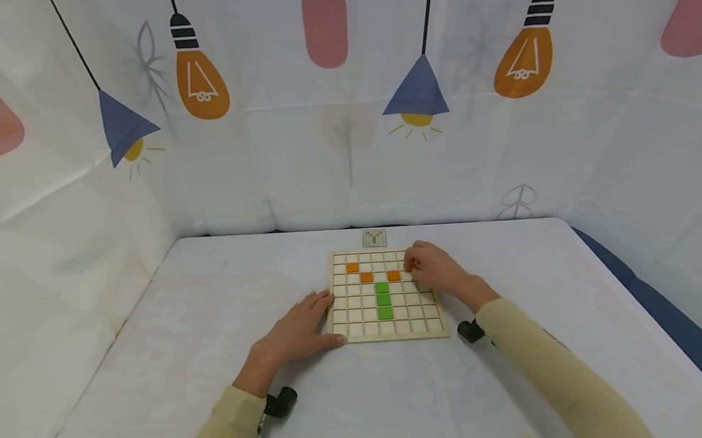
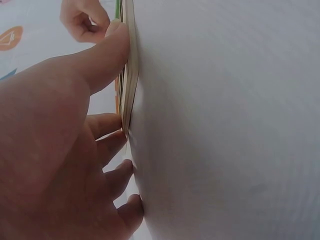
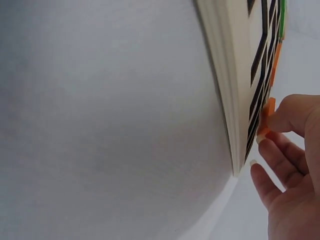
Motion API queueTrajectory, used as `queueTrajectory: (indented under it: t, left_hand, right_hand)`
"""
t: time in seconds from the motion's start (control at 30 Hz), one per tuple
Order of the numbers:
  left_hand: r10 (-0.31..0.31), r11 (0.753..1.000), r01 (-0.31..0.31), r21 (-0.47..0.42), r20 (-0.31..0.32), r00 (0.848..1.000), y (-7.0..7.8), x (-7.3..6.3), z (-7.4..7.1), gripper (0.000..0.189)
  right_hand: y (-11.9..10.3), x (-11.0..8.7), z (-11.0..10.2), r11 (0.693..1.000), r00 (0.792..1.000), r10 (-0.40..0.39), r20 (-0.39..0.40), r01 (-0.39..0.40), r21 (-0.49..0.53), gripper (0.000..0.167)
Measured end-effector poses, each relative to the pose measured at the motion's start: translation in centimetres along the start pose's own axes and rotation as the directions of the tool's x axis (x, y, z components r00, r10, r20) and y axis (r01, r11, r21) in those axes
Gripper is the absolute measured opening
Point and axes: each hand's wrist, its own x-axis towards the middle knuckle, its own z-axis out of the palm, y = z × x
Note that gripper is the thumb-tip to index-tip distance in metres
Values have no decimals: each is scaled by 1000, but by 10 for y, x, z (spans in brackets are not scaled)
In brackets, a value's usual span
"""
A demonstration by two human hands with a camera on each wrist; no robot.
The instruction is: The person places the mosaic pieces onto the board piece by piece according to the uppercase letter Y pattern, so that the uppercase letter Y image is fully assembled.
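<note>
A square wooden grid board with pale cells lies on the table. Three orange tiles are set in its upper rows, and below them a column of three green tiles. My right hand is over the board's upper right part. Its thumb and index finger pinch another orange tile at the board's surface, seen in the right wrist view. At the board's left side rests my left hand, fingers spread, its thumb on the near left corner and its fingertips touching the left edge.
A small card printed with a coloured grid pattern lies just beyond the board. The white-covered table runs back to a white curtain with printed lamps and bulbs. Dark blue fabric shows past the table's right edge.
</note>
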Motion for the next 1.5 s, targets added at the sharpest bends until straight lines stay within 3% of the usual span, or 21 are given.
queueTrajectory:
  t: [0.57, 0.97, 1.3, 1.5]
  left_hand:
    - [-35, 999, 35, 17, 10, 999, 1, 2, 2, 87]
    - [-29, 999, 29, 28, 3, 1000, -1, 4, 3, 86]
    - [-24, 999, 24, 22, 0, 1000, 0, 4, 3, 86]
    - [-27, 999, 27, 30, 3, 1000, -1, 5, 4, 86]
  right_hand:
    - [1, 10, 6, 1000, 1000, 3, 9, -3, -18, 18]
    - [-4, 5, -2, 998, 998, -63, -1, 63, -27, 15]
    - [-2, 5, -2, 999, 999, -43, -8, 43, -15, 17]
    - [-2, 1, -3, 996, 997, -74, 9, 74, -50, 21]
